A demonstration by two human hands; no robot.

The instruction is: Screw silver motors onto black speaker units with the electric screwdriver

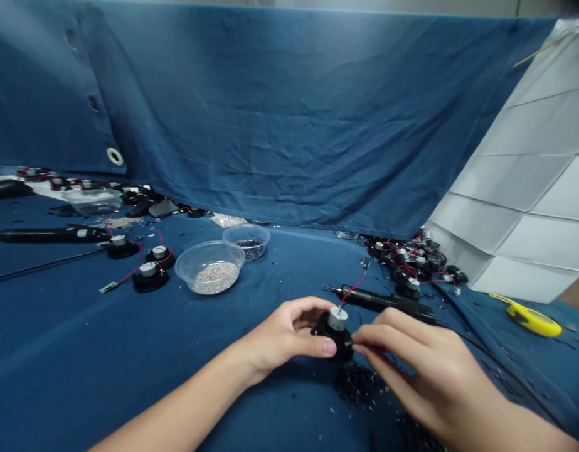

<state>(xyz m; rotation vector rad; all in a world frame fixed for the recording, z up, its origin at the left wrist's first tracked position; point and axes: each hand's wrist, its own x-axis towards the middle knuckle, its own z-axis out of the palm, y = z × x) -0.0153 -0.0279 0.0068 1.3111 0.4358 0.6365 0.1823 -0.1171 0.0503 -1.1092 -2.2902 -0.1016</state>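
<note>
In the head view my left hand [296,333] is wrapped round the black round housing of a small motor assembly [337,319]. Its silver motor can points upward, with a red wire rising from the top. My right hand [414,355] pinches thumb and forefinger together at the right side of the housing; whatever lies between the fingertips is too small to make out. Behind the hands lies a black electric screwdriver [378,300], its bit pointing left. A pile of small black pieces [359,383] is on the cloth just under the housing.
Two clear bowls, one of silver screws [217,276] and one with dark small parts [251,248], stand left of centre. More motor assemblies lie at left [150,276] and in a heap [411,257] at right. A yellow-handled tool [534,319] lies far right. A blue cloth [289,113] hangs behind.
</note>
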